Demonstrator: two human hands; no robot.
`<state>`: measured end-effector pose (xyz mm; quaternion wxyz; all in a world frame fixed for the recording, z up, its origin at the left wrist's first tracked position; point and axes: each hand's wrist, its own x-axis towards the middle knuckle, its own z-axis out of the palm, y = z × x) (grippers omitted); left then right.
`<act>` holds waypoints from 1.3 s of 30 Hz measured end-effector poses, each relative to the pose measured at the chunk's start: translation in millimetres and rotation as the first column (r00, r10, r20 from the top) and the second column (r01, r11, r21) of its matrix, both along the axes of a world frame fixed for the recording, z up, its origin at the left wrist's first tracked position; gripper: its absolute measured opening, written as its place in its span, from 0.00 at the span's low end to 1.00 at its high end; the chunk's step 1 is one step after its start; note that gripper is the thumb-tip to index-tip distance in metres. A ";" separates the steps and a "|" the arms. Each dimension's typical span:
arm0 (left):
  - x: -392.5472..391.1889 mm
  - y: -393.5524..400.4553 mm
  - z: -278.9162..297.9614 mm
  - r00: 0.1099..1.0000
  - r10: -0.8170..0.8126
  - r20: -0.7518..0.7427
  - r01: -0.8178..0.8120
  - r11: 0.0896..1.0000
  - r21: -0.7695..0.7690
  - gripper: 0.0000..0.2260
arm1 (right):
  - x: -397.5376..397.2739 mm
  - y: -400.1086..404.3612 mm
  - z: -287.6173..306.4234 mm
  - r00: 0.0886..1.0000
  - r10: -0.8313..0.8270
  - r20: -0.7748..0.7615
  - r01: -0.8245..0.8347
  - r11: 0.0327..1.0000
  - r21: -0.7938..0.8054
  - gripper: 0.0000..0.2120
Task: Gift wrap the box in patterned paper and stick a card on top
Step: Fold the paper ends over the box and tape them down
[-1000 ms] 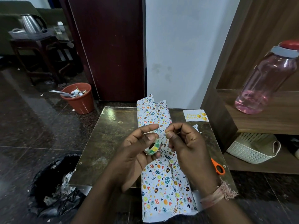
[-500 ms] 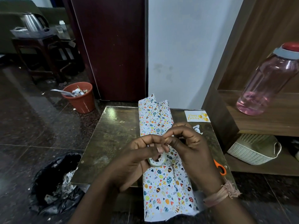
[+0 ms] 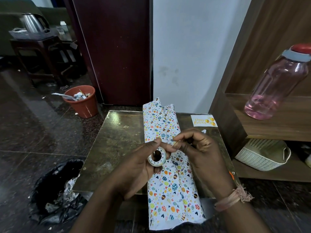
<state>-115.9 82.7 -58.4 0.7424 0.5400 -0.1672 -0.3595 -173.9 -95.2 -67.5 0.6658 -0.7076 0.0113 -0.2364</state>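
Left hand (image 3: 143,167) grips the tape roll (image 3: 157,157); right hand (image 3: 198,148) pinches at its free end, over the paper-wrapped box (image 3: 168,182) on the table (image 3: 114,140). Risk: tape tears short or sticks to itself. Versus earlier, roll now faces the camera, hands slightly apart. Card (image 3: 203,121) waits far right.

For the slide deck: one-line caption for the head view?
Left hand holds tape roll; right hand picks at it above the wrapped box.

your patterned paper (image 3: 170,190) looks matt; table (image 3: 114,145) glossy (mottled, reflective); bottle (image 3: 276,84) clear plastic; shelf (image 3: 277,121) wood.
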 end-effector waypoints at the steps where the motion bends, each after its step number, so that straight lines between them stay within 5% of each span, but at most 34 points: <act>1: 0.0 0.1 -0.1 1.000 0.010 0.010 -0.010 1.000 0.006 0.22 | -0.1 0.5 0.5 1.000 -0.006 -0.008 0.006 1.000 0.011 0.11; 13: 2.0 -3.7 -3.4 0.998 0.053 0.031 -0.053 0.999 0.004 0.16 | 1.5 0.9 1.3 0.991 0.049 -0.126 -0.027 0.986 0.165 0.13; 17: 1.2 -4.4 -2.4 0.997 0.082 0.013 -0.081 0.997 -0.017 0.16 | 1.9 0.9 5.3 0.985 0.172 -0.030 -0.138 0.871 0.471 0.14; 25: -3.7 -19.6 -0.1 0.951 0.284 -0.120 -0.300 0.941 -0.154 0.19 | -4.0 28.4 10.2 0.970 0.046 -0.240 -0.032 0.997 0.064 0.20; 31: -4.0 -20.6 0.1 0.955 0.293 -0.048 -0.297 0.944 -0.146 0.19 | -3.2 40.8 3.0 0.982 -0.005 -0.189 -0.001 1.000 -0.031 0.16; 39: -2.0 -20.6 -0.2 0.911 0.380 -0.160 -0.402 0.905 -0.140 0.15 | -4.3 44.2 10.3 0.977 0.072 -0.201 -0.051 0.993 0.105 0.09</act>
